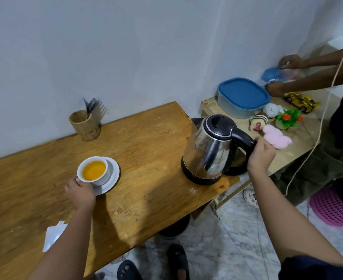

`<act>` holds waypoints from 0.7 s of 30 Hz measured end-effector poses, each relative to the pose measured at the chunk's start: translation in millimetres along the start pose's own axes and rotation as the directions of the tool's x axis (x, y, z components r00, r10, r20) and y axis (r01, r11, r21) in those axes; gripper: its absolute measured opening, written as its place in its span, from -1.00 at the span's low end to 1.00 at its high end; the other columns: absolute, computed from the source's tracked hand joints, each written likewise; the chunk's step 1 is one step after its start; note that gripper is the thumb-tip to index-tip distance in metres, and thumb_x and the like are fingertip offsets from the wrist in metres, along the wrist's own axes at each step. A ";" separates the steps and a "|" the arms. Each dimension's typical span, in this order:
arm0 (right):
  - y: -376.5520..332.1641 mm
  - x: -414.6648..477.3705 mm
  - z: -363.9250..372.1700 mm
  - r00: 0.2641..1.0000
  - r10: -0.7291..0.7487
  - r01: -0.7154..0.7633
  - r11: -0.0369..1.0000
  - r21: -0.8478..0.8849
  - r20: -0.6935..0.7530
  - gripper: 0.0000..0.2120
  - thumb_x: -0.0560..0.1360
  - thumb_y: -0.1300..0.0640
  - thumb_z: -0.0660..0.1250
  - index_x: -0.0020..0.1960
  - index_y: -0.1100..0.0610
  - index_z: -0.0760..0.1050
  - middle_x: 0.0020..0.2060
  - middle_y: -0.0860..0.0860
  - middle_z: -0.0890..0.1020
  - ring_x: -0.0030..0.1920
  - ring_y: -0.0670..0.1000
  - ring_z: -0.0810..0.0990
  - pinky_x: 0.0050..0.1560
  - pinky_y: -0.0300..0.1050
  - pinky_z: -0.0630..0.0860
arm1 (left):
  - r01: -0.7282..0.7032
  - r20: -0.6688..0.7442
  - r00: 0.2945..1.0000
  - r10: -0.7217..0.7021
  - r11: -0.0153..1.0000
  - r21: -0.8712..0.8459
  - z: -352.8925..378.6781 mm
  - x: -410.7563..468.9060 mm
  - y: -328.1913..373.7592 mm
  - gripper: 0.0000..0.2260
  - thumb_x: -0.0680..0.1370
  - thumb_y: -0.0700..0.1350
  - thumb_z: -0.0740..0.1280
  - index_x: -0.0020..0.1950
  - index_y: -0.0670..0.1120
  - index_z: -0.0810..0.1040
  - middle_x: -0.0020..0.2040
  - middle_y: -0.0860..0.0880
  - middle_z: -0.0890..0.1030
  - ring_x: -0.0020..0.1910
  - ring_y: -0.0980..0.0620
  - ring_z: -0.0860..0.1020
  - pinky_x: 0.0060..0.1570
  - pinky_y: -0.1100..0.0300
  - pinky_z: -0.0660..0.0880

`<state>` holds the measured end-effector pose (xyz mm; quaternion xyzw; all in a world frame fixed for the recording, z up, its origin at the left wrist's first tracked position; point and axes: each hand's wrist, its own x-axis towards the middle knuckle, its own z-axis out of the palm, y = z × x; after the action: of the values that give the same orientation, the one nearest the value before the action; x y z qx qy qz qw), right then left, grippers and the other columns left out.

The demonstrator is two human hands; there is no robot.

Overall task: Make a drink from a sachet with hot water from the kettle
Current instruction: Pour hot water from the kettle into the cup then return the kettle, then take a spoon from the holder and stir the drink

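A white cup [101,176] holding orange liquid sits on a white saucer [114,174] on the wooden table [146,142]. My left hand [81,190] grips the cup at its near left side. The steel kettle [209,148] with a black lid and base stands upright near the table's right end. My right hand [260,156] is closed around its black handle. A torn white sachet [53,235] lies at the near table edge, partly hidden by my left forearm.
A wooden cutlery holder [84,125] stands by the wall. To the right, a lower table [299,138] carries a blue-lidded box [243,96], small toys and a yellow toy car [300,102]. Another person's hands [291,61] work there. A cord [316,128] hangs down; slippers lie on the floor.
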<state>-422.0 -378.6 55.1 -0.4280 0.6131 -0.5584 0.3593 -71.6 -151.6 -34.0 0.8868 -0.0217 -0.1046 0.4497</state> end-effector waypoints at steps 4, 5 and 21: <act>-32.7 6.1 8.1 0.965 -0.226 0.245 0.957 -0.152 0.134 -0.79 0.45 0.20 0.21 -0.23 0.19 0.60 -0.28 0.07 0.58 -0.21 -0.11 0.51 -0.11 -0.14 0.39 | -0.001 -0.002 1.000 0.001 1.000 -0.015 0.2 -0.7 0.3 -0.66 0.62 -0.14 0.03 0.30 -0.27 0.38 0.34 -0.30 0.35 0.26 -0.33 0.39 0.26 -0.14 0.33; -41.3 7.3 12.3 0.951 -0.268 0.294 0.938 -0.185 0.153 -0.80 0.44 0.19 0.23 -0.22 0.19 0.61 -0.23 0.08 0.60 -0.15 -0.05 0.51 -0.07 -0.13 0.38 | -0.002 0.000 1.000 0.002 1.000 -0.023 -0.2 -1.4 0.6 -0.66 0.62 -0.14 0.03 0.30 -0.27 0.38 0.35 -0.29 0.35 0.26 -0.32 0.39 0.26 -0.15 0.33; -60.4 -152.1 255.2 0.593 -0.166 0.422 0.897 -0.129 0.788 -0.88 0.42 0.25 0.31 -0.21 0.23 0.62 -0.35 0.10 0.61 -0.33 -0.06 0.50 -0.32 -0.34 0.36 | -0.181 0.217 0.959 0.185 0.983 -0.037 -24.0 22.4 -21.8 -0.74 0.62 -0.08 0.07 0.16 -0.14 0.48 0.07 -0.11 0.50 0.04 -0.01 0.47 0.01 0.15 0.36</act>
<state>-122.9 -334.7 79.3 -0.7676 0.4024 -0.2781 0.4141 -46.0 -122.5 -41.4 0.8601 -0.1521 -0.1599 0.4599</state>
